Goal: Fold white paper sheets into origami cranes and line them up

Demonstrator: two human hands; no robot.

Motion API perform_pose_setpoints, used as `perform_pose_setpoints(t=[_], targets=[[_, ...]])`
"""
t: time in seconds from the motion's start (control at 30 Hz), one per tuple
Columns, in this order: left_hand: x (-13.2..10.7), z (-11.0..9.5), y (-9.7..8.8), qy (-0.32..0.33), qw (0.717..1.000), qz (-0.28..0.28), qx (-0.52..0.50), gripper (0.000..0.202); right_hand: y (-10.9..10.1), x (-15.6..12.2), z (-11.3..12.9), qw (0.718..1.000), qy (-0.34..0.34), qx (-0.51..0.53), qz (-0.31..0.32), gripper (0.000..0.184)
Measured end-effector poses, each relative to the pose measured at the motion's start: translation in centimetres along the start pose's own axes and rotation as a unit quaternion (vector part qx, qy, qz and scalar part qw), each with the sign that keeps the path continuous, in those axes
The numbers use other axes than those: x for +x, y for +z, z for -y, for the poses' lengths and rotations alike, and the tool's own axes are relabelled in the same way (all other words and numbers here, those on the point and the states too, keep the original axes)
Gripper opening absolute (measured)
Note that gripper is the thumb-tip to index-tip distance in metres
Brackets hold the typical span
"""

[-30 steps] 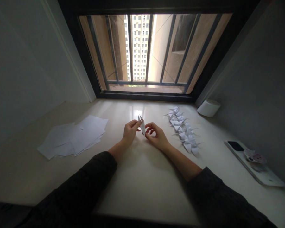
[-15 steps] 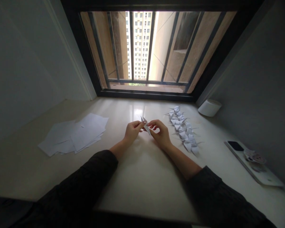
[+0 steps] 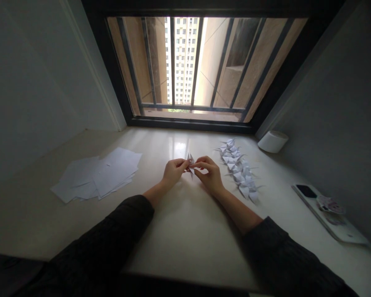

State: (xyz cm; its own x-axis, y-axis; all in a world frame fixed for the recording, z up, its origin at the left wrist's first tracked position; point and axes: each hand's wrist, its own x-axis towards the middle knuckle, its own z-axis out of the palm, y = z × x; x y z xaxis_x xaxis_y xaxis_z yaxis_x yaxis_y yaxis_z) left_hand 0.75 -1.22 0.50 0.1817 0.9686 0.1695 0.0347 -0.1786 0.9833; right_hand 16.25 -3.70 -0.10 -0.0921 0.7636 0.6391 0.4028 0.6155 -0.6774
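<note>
A small folded white paper piece (image 3: pixel 191 160) is pinched between both my hands above the pale window ledge (image 3: pixel 185 235). My left hand (image 3: pixel 172 171) grips its left side with thumb and fingers closed. My right hand (image 3: pixel 209 174) pinches its right side, fingers curled over it. Most of the paper is hidden by my fingers; only a narrow pointed tip shows. To the right lies a row of several finished white paper cranes (image 3: pixel 238 169).
A loose stack of white paper sheets (image 3: pixel 98 173) lies at the left. A white round container (image 3: pixel 272 141) stands at the back right by the wall. A white tablet with a phone (image 3: pixel 306 191) and small items lies at the right edge. A barred window (image 3: pixel 198 66) is ahead.
The paper piece stood upright and tall between my fingers a second ago; now it sits lower and more covered, and my right hand's fingers have closed over it.
</note>
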Motion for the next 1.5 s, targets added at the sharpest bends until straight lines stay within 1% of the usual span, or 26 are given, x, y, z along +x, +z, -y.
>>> perform_pose_setpoints(t=[0.13,0.27,0.57,0.7,0.83,1.03,1.2,1.3,1.37,1.5], targets=[[0.1,0.1,-0.2,-0.01,1.0,0.028,0.006,0.037,-0.4,0.0,0.2,1.0,-0.002,-0.024,0.0,0.008],[0.1,0.3,-0.2,-0.017,0.999,0.042,0.008,0.038,-0.3,0.0,0.4,0.999,0.008,-0.031,-0.005,0.011],[-0.1,0.6,0.2,-0.017,0.999,0.036,-0.016,0.041,0.3,0.2,-0.7,0.999,0.045,-0.012,-0.018,0.021],[0.0,0.8,0.2,-0.01,0.999,0.044,-0.017,0.038,0.3,0.1,-0.6,0.999,0.035,-0.005,-0.011,0.016],[0.0,0.9,0.2,-0.004,0.999,0.041,-0.018,0.034,0.3,0.0,-0.5,0.999,0.03,0.016,-0.021,0.013],[-0.1,0.7,0.4,0.007,1.0,0.028,-0.009,0.033,0.6,0.3,-0.9,0.995,0.081,0.051,-0.04,0.018],[-0.1,0.6,0.3,0.001,1.0,0.007,-0.009,0.034,0.9,0.3,-1.2,0.991,0.101,0.077,-0.051,0.017],[0.0,0.6,0.3,-0.003,1.0,-0.003,-0.011,0.035,1.0,0.3,-1.3,0.988,0.116,0.088,-0.048,0.02],[-0.1,0.6,0.3,0.0,1.0,-0.003,-0.008,0.035,1.1,0.3,-1.4,0.983,0.142,0.102,-0.051,0.023],[-0.2,0.6,0.4,0.014,1.0,0.002,0.007,0.033,1.2,0.2,-1.3,0.966,0.206,0.137,-0.078,0.031]])
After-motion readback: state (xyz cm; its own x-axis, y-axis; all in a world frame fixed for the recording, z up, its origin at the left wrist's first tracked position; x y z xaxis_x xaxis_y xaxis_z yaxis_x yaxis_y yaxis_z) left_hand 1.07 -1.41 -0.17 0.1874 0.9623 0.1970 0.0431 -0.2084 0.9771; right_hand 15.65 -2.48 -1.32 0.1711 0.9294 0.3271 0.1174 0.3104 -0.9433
